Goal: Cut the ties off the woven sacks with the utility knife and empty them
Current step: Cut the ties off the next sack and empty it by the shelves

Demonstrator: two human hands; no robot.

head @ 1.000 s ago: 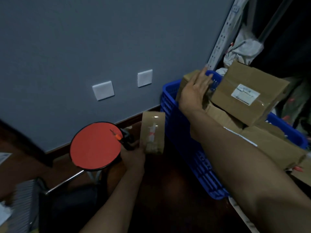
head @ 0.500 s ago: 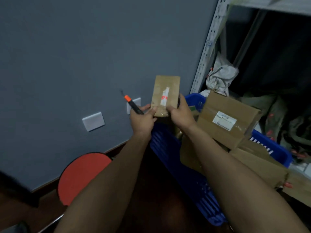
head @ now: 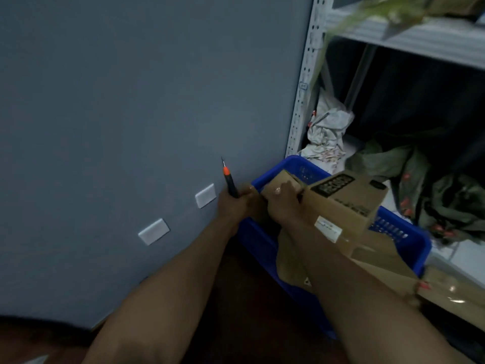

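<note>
Both hands meet at the near corner of the blue crate [head: 409, 248]: my left hand [head: 233, 203] is wrapped around the utility knife [head: 231, 183], its orange collar and thin blade pointing up toward the grey wall [head: 131, 101], while my right hand [head: 282, 203] is closed on a small cardboard parcel [head: 284, 178] that I am setting among the other boxes. A larger cardboard box [head: 346, 198] with dark print lies tilted just beside my right hand, resting on the heap in the crate. No tie is being cut now; I judge this to be the emptying step, with contents going into the crate. The woven sacks themselves I cannot pick out for certain; the crumpled greenish bundles [head: 446, 195] on the low shelf to the right may be them. Next I need to let go of the parcel, keep the blade turned away from my right hand, and reach toward those bundles.
</note>
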